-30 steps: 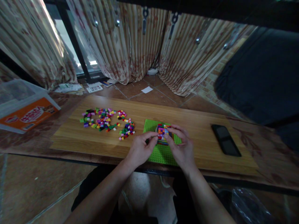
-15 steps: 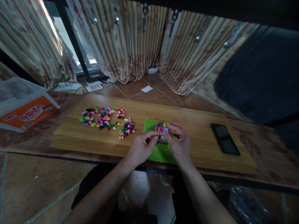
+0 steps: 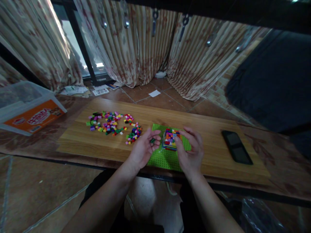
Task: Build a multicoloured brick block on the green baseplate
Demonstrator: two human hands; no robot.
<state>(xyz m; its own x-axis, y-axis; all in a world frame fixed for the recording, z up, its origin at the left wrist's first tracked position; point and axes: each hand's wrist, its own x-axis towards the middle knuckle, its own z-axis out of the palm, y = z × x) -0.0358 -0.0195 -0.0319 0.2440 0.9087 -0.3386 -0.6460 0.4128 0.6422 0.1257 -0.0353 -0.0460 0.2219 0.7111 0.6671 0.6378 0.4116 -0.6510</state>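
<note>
Fingers of the L hand (image 3: 143, 149) were half-curled, palm partly up, loosely grasping a few dark green bricks (image 3: 152, 140); exact no. unclear. R hand (image 3: 191, 150) was bent round the R side of the brick stack (image 3: 170, 136), thumb and index tips close tog. at its R part, other fingers raised; couldn't tell if they gripped it, pinched a small pc. or hung just clear.

Stack, multicolored w/ layered sides, sat on the far half of the green baseplate (image 3: 164, 160), btwn the hands. Baseplate lay about mid-length on the wooden board (image 3: 209, 129), its near side close to the board's near edge.

Loose bricks (image 3: 110, 124) were scattered toward the board's far L corner, w/ a curved cluster (image 3: 135, 129) btwn them and the L hand. Black phone (image 3: 236, 147) lay near the board's R edge, slightly tilted.

Brown patterned cloth (image 3: 289, 158) showed around the board; clear plastic box (image 3: 36, 115) w/ orange label stood on it, past the L edge. Beyond the far edge: tiled floor, white paper (image 3: 154, 93), striped curtains (image 3: 145, 48).
</note>
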